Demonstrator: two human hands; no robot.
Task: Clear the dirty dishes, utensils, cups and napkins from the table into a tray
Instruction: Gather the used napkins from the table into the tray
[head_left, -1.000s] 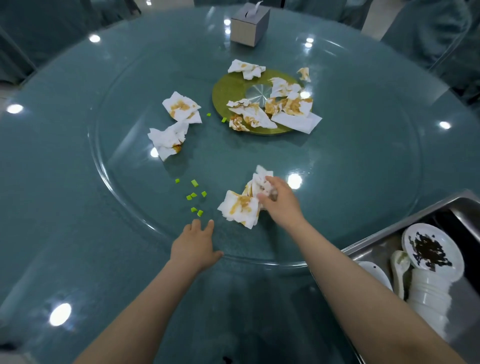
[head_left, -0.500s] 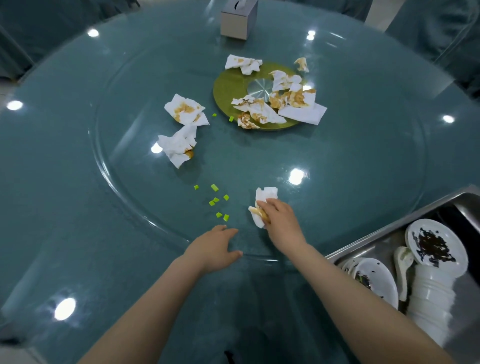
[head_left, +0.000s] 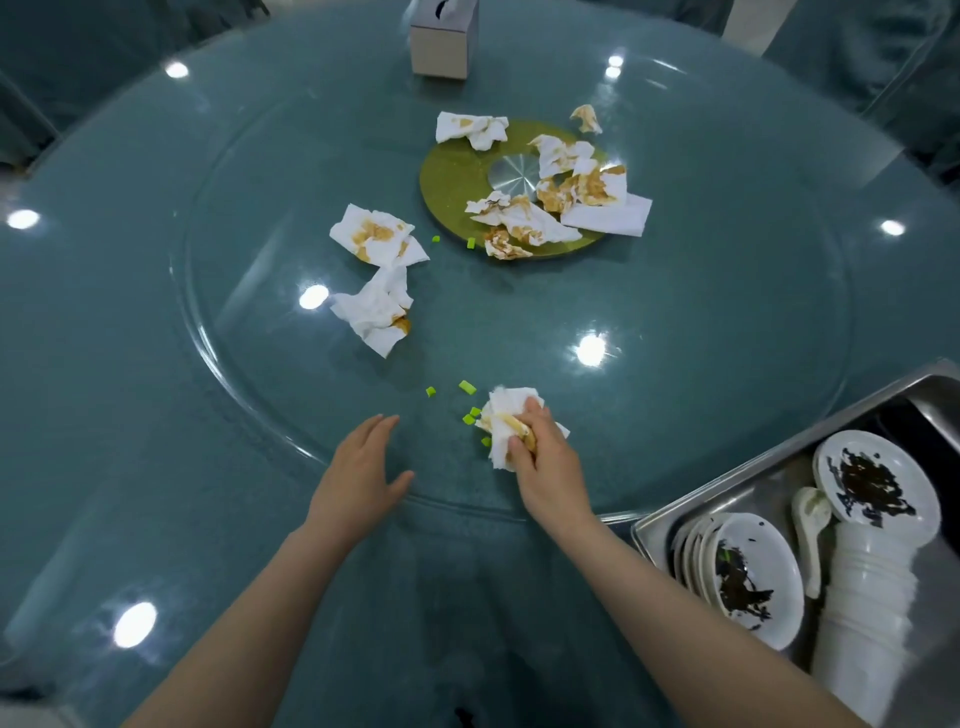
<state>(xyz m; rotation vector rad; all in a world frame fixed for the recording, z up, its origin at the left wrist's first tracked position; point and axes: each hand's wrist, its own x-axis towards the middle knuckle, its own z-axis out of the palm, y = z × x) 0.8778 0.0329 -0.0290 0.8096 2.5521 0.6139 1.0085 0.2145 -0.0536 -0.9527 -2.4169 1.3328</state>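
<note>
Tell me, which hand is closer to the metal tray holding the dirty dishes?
Right. The right hand, gripping a crumpled napkin, sits a short way left of the tray; the left hand lies open farther left.

I see a teal glass surface (head_left: 727, 322) with a round glass turntable (head_left: 249, 395) on it. Olive disc (head_left: 452, 182) with a metal hub (head_left: 514, 174) above centre frame. Tissue box (head_left: 441, 47) top centre. Small green bits (head_left: 466, 386) scattered lower centre. Ceiling lights reflect as bright spots.
</note>
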